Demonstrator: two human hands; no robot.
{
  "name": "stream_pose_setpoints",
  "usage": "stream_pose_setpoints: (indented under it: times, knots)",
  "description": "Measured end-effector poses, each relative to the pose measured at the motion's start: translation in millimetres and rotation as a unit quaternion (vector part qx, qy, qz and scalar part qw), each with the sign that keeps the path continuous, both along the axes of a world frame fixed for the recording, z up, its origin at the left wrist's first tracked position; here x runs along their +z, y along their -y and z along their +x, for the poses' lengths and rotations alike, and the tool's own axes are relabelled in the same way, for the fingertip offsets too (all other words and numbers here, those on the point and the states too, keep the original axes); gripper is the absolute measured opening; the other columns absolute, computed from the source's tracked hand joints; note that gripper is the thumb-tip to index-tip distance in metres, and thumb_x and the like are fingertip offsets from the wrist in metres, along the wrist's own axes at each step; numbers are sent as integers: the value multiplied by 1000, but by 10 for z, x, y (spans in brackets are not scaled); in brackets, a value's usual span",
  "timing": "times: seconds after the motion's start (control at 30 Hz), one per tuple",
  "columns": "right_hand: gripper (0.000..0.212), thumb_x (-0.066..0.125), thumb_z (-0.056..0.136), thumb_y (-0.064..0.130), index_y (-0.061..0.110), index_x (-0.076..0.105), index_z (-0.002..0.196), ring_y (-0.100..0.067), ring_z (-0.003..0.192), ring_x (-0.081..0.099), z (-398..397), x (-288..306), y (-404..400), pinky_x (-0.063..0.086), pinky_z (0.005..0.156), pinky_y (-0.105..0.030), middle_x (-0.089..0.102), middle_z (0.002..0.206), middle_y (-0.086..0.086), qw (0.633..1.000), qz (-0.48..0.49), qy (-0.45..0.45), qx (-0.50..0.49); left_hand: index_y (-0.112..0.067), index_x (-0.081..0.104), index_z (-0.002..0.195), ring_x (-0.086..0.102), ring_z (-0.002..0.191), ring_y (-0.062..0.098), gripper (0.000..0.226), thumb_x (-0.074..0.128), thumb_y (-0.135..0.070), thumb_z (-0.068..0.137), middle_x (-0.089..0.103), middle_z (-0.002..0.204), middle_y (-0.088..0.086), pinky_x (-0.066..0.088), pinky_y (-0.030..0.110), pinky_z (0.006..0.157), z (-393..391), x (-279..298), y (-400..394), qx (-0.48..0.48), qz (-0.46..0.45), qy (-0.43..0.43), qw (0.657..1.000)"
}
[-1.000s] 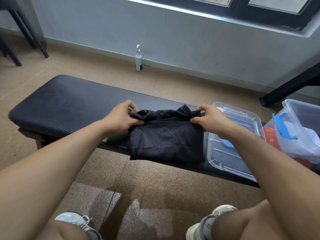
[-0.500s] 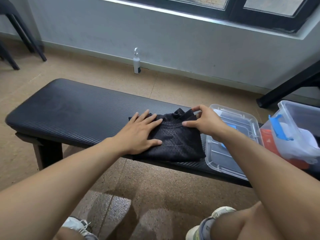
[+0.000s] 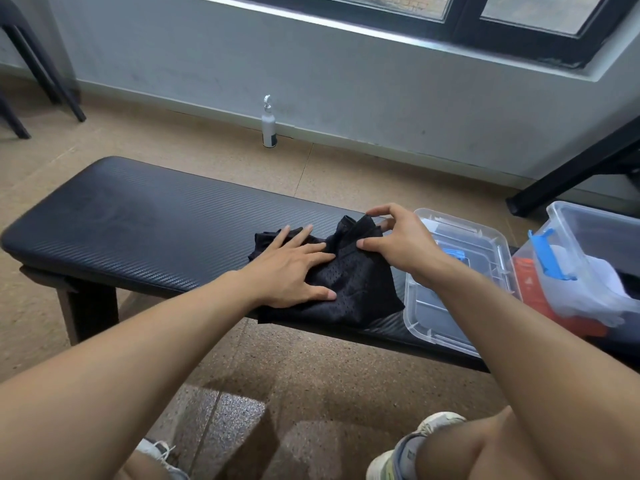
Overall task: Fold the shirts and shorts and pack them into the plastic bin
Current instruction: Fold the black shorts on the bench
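A black mesh garment, partly folded, lies on the right half of the black padded bench. My left hand presses flat on its left part with straight, spread fingers. My right hand pinches the garment's far right edge between thumb and fingers and lifts that fold a little. A clear plastic bin with a blue latch stands at the far right and holds white and orange clothes.
A clear plastic lid lies upturned on the bench just right of the garment. A white spray bottle stands on the floor by the wall. Black chair legs are at the far left, a black frame at the right.
My left hand let go of the garment's edge and now presses flat on it. My right hand has drawn the garment's right edge up and inward.
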State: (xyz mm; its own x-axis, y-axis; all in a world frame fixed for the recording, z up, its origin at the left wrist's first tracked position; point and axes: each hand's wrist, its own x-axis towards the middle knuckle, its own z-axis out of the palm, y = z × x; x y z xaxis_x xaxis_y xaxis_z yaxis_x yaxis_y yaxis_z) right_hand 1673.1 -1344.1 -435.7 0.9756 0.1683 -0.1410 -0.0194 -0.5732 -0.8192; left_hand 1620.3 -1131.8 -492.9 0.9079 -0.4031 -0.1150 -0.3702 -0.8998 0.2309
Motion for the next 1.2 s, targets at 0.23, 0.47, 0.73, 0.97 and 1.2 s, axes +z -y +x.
stream_pose_setpoints:
  times: [0.23, 0.47, 0.73, 0.97, 1.2]
  knots:
    - [42, 80, 83, 8, 22, 60, 116, -15, 85, 68, -36, 19, -228, 54, 54, -22, 63, 97, -1, 999, 46, -13, -10, -26, 70, 119, 52, 125, 16, 32, 65, -45, 94, 67, 126, -3, 38, 35, 108, -72, 243, -275, 189, -194, 127, 954]
    - [41, 79, 85, 9, 19, 57, 117, -24, 73, 72, -166, 3, -610, 63, 57, -40, 62, 101, -4, 998, 34, -33, 36, -9, 69, 109, 67, 78, 17, 13, 63, -16, 99, 76, 98, 11, 55, 27, 66, -167, 364, -537, 412, -457, -116, 779]
    - [38, 80, 85, 10, 23, 57, 112, -21, 69, 72, -280, -113, -1027, 64, 61, -39, 56, 108, -3, 995, 75, -47, 44, -15, 66, 109, 73, 103, 28, 13, 59, -22, 101, 76, 105, 10, 55, 46, 100, -206, 321, -526, 408, -495, -144, 754]
    - [57, 72, 87, -6, 15, 51, 136, -26, 99, 71, -317, -165, -1189, 63, 83, -40, 60, 117, -10, 974, 148, -139, 100, -16, 67, 111, 69, 91, 21, 34, 56, -46, 100, 71, 103, 5, 59, 37, 85, -203, 307, -503, 419, -487, -124, 757]
    - [46, 73, 90, 11, 30, 55, 128, -11, 90, 70, -244, -8, -883, 60, 79, -30, 62, 116, 9, 990, -49, 45, 126, -20, 61, 117, 69, 92, 21, 30, 74, -28, 91, 70, 104, 6, 60, 42, 86, -152, 191, -533, 441, -409, -75, 795]
